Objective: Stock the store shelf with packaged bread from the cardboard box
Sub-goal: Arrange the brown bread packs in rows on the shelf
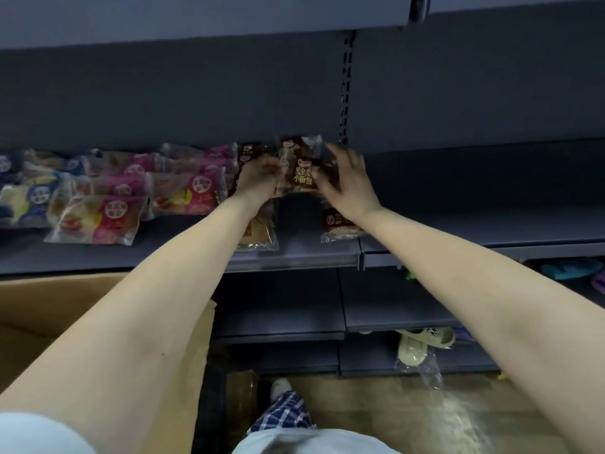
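Both my hands reach onto the dark grey shelf. My left hand grips the left edge of a brown bread packet with yellow lettering, and my right hand holds its right side, thumb against the front. The packet stands near the back of the shelf. More brown packets lie under my arms, one at the front left and one at the front right. The open cardboard box sits at lower left, mostly hidden by my left arm.
Pink and blue bread packets fill the shelf's left part. A slotted upright divides the back panel. Lower shelves hold beige slippers and bright items. The floor shows below, with my leg in checked shorts.
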A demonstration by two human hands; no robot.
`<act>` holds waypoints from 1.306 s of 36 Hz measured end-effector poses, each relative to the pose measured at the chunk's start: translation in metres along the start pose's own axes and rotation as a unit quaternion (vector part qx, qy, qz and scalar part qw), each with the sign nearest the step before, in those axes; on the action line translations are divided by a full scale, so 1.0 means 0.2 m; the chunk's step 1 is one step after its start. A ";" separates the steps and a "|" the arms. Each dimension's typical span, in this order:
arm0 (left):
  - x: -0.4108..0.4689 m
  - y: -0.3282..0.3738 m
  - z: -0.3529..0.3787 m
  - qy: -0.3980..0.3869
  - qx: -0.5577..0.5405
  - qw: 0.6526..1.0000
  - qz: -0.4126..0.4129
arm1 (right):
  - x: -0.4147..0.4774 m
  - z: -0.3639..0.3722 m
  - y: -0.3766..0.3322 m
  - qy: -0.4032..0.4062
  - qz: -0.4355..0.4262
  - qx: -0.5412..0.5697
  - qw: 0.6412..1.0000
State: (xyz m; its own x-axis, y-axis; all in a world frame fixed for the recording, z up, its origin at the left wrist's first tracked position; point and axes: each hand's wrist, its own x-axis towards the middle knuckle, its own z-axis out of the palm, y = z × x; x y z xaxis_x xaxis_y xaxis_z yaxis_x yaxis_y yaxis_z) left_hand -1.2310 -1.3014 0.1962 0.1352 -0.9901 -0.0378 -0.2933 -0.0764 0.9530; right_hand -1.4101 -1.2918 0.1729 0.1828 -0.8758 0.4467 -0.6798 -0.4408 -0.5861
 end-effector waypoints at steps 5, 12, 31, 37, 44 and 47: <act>0.04 0.01 -0.03 0.023 0.005 1.000 0.021 | 0.11 0.01 0.00 0.073 0.070 0.070 0.992; 0.14 0.02 -0.08 0.003 0.019 0.998 0.053 | 0.19 0.06 -0.02 0.107 0.123 0.069 0.984; 0.29 -0.03 -0.09 0.066 0.218 0.964 0.135 | 0.36 0.14 -0.01 0.133 0.218 0.067 0.964; 0.29 -0.10 -0.10 0.044 0.390 0.894 0.216 | 0.37 0.16 0.04 0.150 0.272 0.095 0.946; 0.28 -0.21 -0.12 0.007 0.455 0.874 0.168 | 0.39 0.24 0.09 0.193 0.358 0.128 0.904; 0.28 -0.23 -0.14 -0.005 0.469 0.869 0.158 | 0.39 0.27 0.09 0.177 0.361 0.107 0.910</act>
State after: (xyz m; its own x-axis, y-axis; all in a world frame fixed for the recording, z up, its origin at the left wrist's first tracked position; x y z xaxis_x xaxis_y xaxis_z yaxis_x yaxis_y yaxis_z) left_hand -1.1826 -1.3497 0.1584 -0.0999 -0.9797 0.1736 -0.9572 0.1423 0.2522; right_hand -1.3686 -1.3779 0.1605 -0.5209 -0.8514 0.0609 -0.3710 0.1616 -0.9144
